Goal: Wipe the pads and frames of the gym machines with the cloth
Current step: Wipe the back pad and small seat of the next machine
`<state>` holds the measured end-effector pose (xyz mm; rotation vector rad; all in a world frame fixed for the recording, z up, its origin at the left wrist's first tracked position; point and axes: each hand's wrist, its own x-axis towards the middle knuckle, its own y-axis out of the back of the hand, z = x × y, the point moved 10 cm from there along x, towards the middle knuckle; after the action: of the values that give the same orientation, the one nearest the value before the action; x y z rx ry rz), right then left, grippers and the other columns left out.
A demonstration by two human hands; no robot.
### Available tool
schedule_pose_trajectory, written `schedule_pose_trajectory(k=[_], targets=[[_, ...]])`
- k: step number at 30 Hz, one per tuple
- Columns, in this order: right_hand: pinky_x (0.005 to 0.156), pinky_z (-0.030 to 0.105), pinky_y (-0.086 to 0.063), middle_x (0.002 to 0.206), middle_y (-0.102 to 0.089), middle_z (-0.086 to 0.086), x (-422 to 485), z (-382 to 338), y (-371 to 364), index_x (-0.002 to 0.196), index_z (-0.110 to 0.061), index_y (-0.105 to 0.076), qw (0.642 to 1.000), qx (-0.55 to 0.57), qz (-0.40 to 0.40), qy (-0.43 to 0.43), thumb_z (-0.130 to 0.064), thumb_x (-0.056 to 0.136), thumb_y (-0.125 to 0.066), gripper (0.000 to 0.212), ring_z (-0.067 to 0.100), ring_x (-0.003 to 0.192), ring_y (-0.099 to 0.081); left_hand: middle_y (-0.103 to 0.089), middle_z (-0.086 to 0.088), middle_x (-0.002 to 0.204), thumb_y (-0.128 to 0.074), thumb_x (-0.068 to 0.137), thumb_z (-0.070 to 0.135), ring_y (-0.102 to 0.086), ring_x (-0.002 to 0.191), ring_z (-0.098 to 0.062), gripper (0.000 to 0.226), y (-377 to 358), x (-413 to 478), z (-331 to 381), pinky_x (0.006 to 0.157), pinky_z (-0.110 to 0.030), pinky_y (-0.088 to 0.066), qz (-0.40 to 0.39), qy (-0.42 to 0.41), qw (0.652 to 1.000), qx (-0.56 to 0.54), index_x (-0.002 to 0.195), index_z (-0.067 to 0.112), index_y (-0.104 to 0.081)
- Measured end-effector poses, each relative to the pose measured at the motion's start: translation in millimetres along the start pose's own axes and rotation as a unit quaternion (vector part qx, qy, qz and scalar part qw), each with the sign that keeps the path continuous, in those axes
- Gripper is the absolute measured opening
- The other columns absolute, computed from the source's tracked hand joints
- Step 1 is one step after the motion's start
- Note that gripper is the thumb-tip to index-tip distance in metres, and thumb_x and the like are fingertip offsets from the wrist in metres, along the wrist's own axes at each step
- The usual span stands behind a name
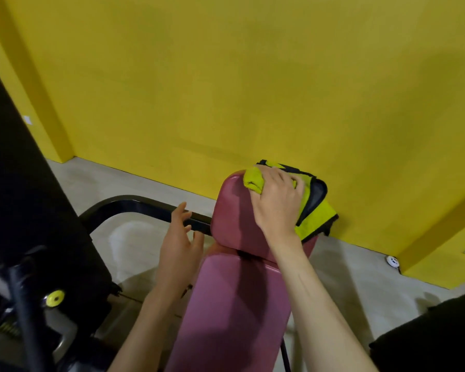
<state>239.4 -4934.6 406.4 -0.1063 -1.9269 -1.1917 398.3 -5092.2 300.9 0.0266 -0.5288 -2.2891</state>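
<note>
Fingers (283,179) of our right hand (277,205) bunch the cloth (318,214) atop the far pad (234,226).
We should press flat, stroking evenly; left hand (180,245) hovers, fingers spread.

Yellow-green, black-edged cloth (316,214); maroon pads (234,304); yellow wall (226,76)

Cloth (317,216) partly beneath right hand (277,202)

I'm in a gym, out among the machines. Right in front of me is a maroon vinyl back pad (226,304) with a matching head pad (234,210) above it. A curved black steel frame tube (134,202) sweeps behind. There's a yellow adjustment knob (54,298) low on my left, a bright yellow wall (226,76) and a pale hard floor (346,277).
</note>
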Motion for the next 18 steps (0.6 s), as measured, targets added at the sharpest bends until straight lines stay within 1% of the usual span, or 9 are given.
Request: schedule_pose_trajectory(k=[3, 5, 7, 8, 10, 11, 12, 15, 18], targets=[[0.096, 0.046, -0.035, 0.123, -0.070, -0.006, 10, -41, -21, 0.126, -0.024, -0.067, 0.996, -0.041, -0.043, 0.072, -0.045, 0.081, -0.077, 0.050, 0.021, 0.120, -0.062, -0.055, 0.001, 0.141, -0.054, 0.100, 0.011, -0.056, 0.124, -0.020, 0.068, 15, -6, -8, 0.098, -0.047, -0.052, 0.006, -0.007, 0.999, 0.040, 0.158, 0.029, -0.022], [0.093, 0.045, -0.036, 0.114, -0.071, -0.005, 13, -68, -32, 0.116, -0.024, -0.069, 0.987, -0.072, -0.070, 0.124, -0.049, 0.081, -0.077, 0.044, 0.022, 0.115, -0.063, -0.057, 0.000, 0.138, -0.054, 0.101, 0.012, -0.057, 0.123, -0.019, 0.069, 25, -9, -11, 0.097, -0.047, -0.054, 0.007, -0.015, 0.998, 0.063, 0.158, 0.031, -0.019], [0.090, 0.044, -0.036, 0.102, -0.071, -0.006, 14, -85, -38, 0.103, -0.025, -0.068, 0.978, -0.100, -0.083, 0.165, -0.053, 0.081, -0.072, 0.036, 0.022, 0.108, -0.063, -0.057, 0.002, 0.137, -0.056, 0.101, 0.013, -0.058, 0.120, -0.016, 0.069, 34, -14, -15, 0.097, -0.044, -0.054, 0.009, -0.025, 0.996, 0.089, 0.158, 0.030, -0.022], [0.090, 0.045, -0.036, 0.098, -0.071, -0.006, 13, -89, -40, 0.099, -0.025, -0.068, 0.973, -0.105, -0.089, 0.188, -0.055, 0.083, -0.065, 0.034, 0.023, 0.106, -0.063, -0.058, 0.003, 0.136, -0.057, 0.101, 0.013, -0.059, 0.117, -0.014, 0.065, 39, -18, -16, 0.096, -0.038, -0.054, 0.014, -0.038, 0.993, 0.110, 0.156, 0.028, -0.027], [0.093, 0.046, -0.036, 0.099, -0.071, -0.005, 6, -93, -43, 0.099, -0.024, -0.069, 0.960, -0.101, -0.104, 0.240, -0.055, 0.085, -0.045, 0.042, 0.024, 0.109, -0.062, -0.063, 0.002, 0.131, -0.060, 0.099, 0.013, -0.062, 0.109, -0.012, 0.050, 48, -29, -12, 0.090, -0.026, -0.051, 0.037, -0.082, 0.983, 0.160, 0.147, 0.021, -0.046], [0.096, 0.047, -0.036, 0.100, -0.072, -0.004, 3, -94, -44, 0.100, -0.023, -0.069, 0.952, -0.097, -0.111, 0.267, -0.054, 0.085, -0.038, 0.046, 0.025, 0.111, -0.061, -0.065, 0.000, 0.127, -0.061, 0.098, 0.011, -0.064, 0.104, -0.012, 0.041, 50, -34, -10, 0.087, -0.024, -0.051, 0.044, -0.103, 0.977, 0.181, 0.139, 0.017, -0.055], [0.098, 0.048, -0.037, 0.101, -0.072, -0.003, 0, -95, -46, 0.099, -0.022, -0.069, 0.944, -0.094, -0.115, 0.294, -0.052, 0.085, -0.037, 0.047, 0.026, 0.112, -0.061, -0.067, -0.002, 0.123, -0.062, 0.097, 0.009, -0.065, 0.101, -0.013, 0.034, 49, -37, -9, 0.085, -0.024, -0.052, 0.043, -0.117, 0.973, 0.197, 0.131, 0.015, -0.061], [0.105, 0.053, -0.036, 0.093, -0.069, -0.002, -15, -106, -58, 0.095, -0.021, -0.068, 0.902, -0.140, -0.139, 0.385, -0.052, 0.086, -0.050, 0.037, 0.029, 0.107, -0.060, -0.069, -0.002, 0.114, -0.063, 0.096, 0.009, -0.065, 0.095, -0.016, 0.024, 40, -40, -15, 0.080, -0.031, -0.057, 0.024, -0.129, 0.964, 0.232, 0.119, 0.016, -0.067], [0.116, 0.055, -0.027, 0.096, -0.071, 0.000, -45, -119, -80, 0.102, -0.020, -0.071, 0.841, -0.193, -0.199, 0.465, -0.060, 0.087, -0.057, 0.045, 0.030, 0.105, -0.059, -0.069, 0.000, 0.110, -0.063, 0.095, 0.011, -0.064, 0.090, -0.019, 0.022, 31, -40, -21, 0.072, -0.041, -0.058, 0.014, -0.131, 0.958, 0.256, 0.115, 0.019, -0.067]])
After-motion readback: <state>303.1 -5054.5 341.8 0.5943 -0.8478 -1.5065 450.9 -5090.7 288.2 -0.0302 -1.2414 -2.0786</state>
